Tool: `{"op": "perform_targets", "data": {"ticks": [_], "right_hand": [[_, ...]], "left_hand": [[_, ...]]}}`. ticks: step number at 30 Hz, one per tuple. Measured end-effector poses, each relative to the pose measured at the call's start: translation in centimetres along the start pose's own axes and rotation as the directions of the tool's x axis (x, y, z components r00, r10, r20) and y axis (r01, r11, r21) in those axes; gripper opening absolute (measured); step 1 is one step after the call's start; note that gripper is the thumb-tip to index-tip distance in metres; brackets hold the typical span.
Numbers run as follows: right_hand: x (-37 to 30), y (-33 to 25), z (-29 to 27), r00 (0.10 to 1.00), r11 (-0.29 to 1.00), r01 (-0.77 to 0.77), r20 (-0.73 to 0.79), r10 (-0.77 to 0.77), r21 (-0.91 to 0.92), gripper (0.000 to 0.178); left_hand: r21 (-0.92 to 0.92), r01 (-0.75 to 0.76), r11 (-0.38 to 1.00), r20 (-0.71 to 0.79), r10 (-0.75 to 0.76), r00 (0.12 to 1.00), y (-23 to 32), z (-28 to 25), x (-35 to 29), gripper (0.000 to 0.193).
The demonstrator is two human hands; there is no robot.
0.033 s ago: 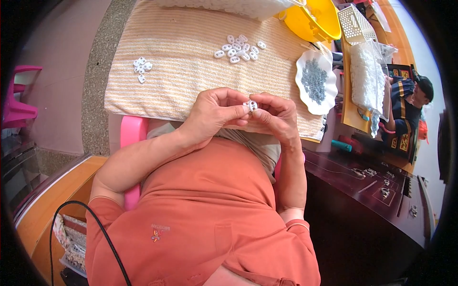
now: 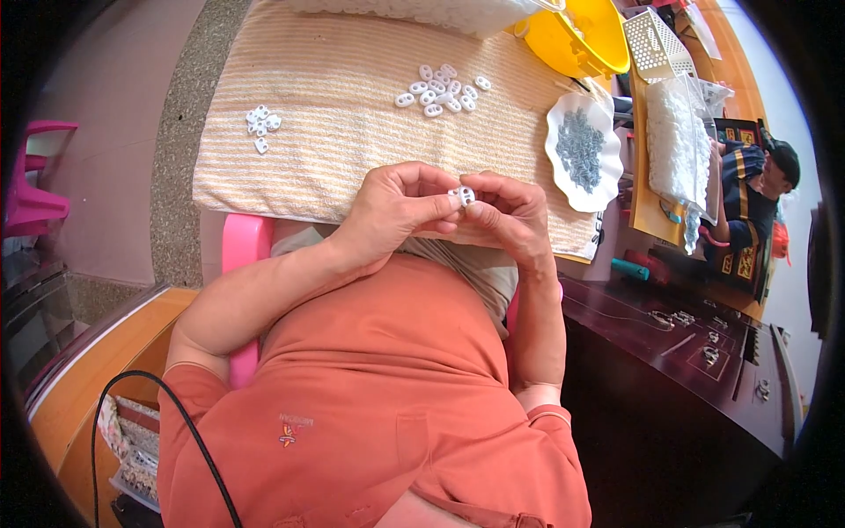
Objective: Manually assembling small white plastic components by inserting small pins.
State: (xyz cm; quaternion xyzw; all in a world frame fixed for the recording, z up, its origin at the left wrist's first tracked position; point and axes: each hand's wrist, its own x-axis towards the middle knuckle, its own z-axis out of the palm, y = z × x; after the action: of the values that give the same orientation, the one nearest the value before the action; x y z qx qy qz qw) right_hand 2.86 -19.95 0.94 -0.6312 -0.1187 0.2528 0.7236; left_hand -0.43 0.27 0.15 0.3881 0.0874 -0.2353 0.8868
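Observation:
Close in front of me, at the near edge of a striped towel (image 2: 334, 106), my two hands meet at one small white plastic piece (image 2: 467, 195) with dark holes. My left hand (image 2: 396, 202) pinches its left side between thumb and fingers. From the right, the thumb and forefinger of my right hand (image 2: 510, 216) close on the same piece. Fingertips hide part of it. Beyond the hands lies a loose group of white oval two-holed pieces (image 2: 440, 90). A smaller pile of white holed pieces (image 2: 261, 123) is farther left. On the right, a scalloped white plate (image 2: 563, 180) bears many tiny grey metal-looking parts (image 2: 581, 150).
A yellow bowl (image 2: 607, 53) and a clear container of white pieces (image 2: 414, 13) stand at the far side. A white perforated basket (image 2: 656, 44) and a clear bag-like tub of white pieces (image 2: 678, 150) are at the right. Beyond them sits another person (image 2: 748, 194) in dark clothing.

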Motion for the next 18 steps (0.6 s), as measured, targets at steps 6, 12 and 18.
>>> {"op": "perform_targets", "data": {"ticks": [6, 12, 18], "right_hand": [[-0.04, 0.11, -0.06, 1.000, 1.000, -0.015, 0.012, 0.014, 0.019, 0.030], [-0.08, 0.02, -0.15, 0.999, 0.999, -0.049, -0.003, 0.049, 0.018, 0.032], [-0.03, 0.03, -0.07, 0.999, 0.999, -0.044, -0.024, 0.044, 0.017, 0.031]], "left_hand": [[0.011, 0.022, 1.000, -0.008, -0.022, 1.000, 0.41, 0.28, -0.21, 0.018], [0.013, 0.039, 0.999, -0.003, -0.039, 0.999, 0.47, 0.26, -0.20, 0.017], [-0.003, 0.049, 0.999, -0.046, -0.049, 0.998, 0.21, 0.35, -0.26, 0.018]]}}
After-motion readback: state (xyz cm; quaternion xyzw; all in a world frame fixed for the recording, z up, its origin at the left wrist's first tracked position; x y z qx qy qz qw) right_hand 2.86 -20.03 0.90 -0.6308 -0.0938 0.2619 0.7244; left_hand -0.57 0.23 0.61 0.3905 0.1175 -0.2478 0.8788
